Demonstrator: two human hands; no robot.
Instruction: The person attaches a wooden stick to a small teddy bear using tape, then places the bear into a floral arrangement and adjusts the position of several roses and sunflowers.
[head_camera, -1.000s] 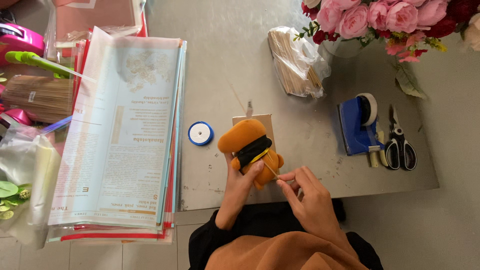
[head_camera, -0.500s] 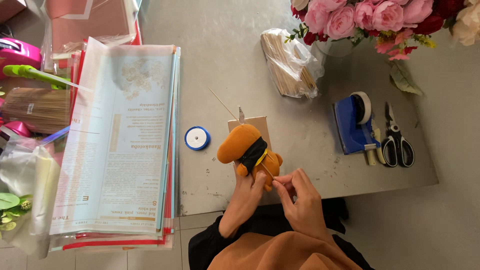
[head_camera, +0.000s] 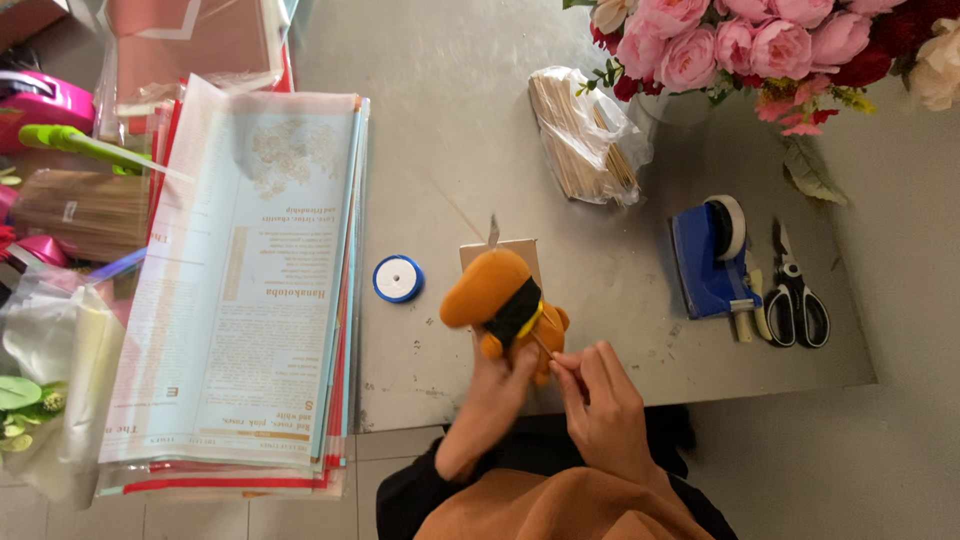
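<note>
A view from above shows a person seated at the near edge of a grey metal surface (head_camera: 640, 330), working on a small orange plush toy (head_camera: 497, 298) with a black band around its middle. The left hand (head_camera: 497, 385) grips the toy from below, fingers closed around its lower body, holding it just above the surface near the near edge. The right hand (head_camera: 597, 395) has thumb and fingertips pressed together, pinching a thin pale stick (head_camera: 545, 349) whose far end touches the toy's underside. The step in hand appears to be fixing the stick into the toy; the next move likely calls for a steady, straight push while the left hand keeps the toy from twisting. A small card (head_camera: 500, 250) lies just behind the toy. A blue and white ribbon spool (head_camera: 398, 278) sits just beside it toward the left. A stack of printed wrapping sheets (head_camera: 245, 290) overhangs the left edge. A clear bag of thin sticks (head_camera: 583, 140) lies toward the far edge, near a vase of pink and red roses (head_camera: 740, 45) at the far right corner. A blue tape dispenser (head_camera: 712, 258) and black-handled scissors (head_camera: 795, 295) lie side by side toward the right edge.
</note>
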